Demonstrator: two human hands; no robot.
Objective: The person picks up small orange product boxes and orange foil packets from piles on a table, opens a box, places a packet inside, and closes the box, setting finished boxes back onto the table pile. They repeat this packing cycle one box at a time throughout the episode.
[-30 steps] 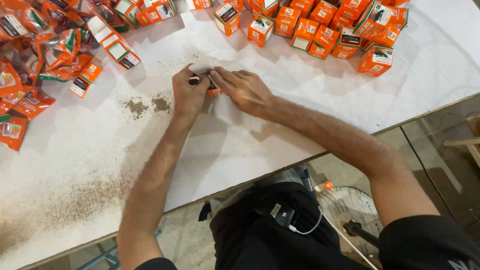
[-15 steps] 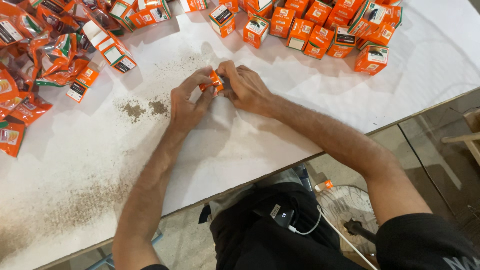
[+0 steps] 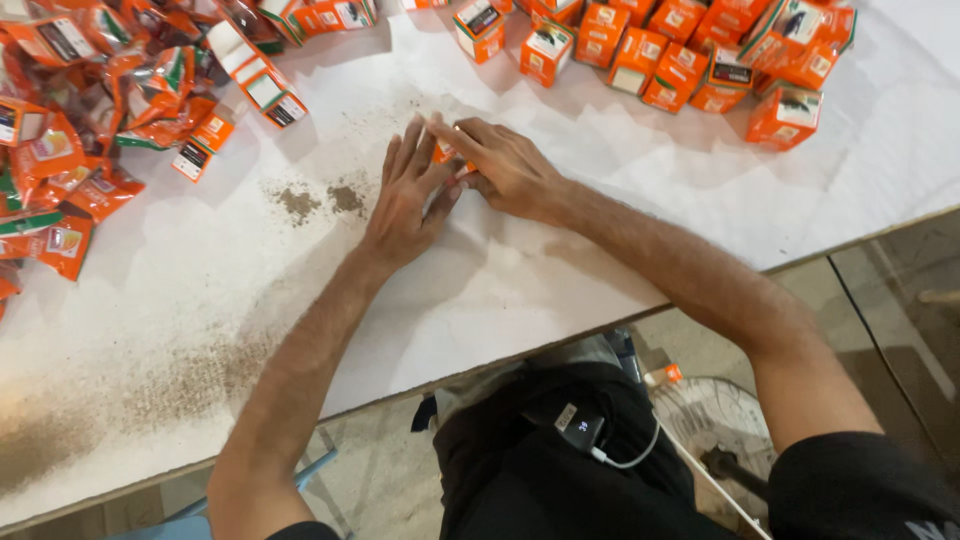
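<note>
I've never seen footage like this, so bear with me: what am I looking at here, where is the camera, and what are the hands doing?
There is no machine here. The camera sits on a person's head and looks down at their own arms. The left hand and right hand meet over a small orange carton, pressing it against the white table cover. Along the far edge stand many orange boxes of the same kind. At the far left lies a heap of orange foil pouches. Brownish powder is spilled beside the left hand. Below the table edge you see the person's dark clothing.

boxes [image 3: 780, 115]: matt cardboard | pouches [image 3: 60, 150]: glossy foil, probably | table cover [image 3: 560, 290]: paper
</note>
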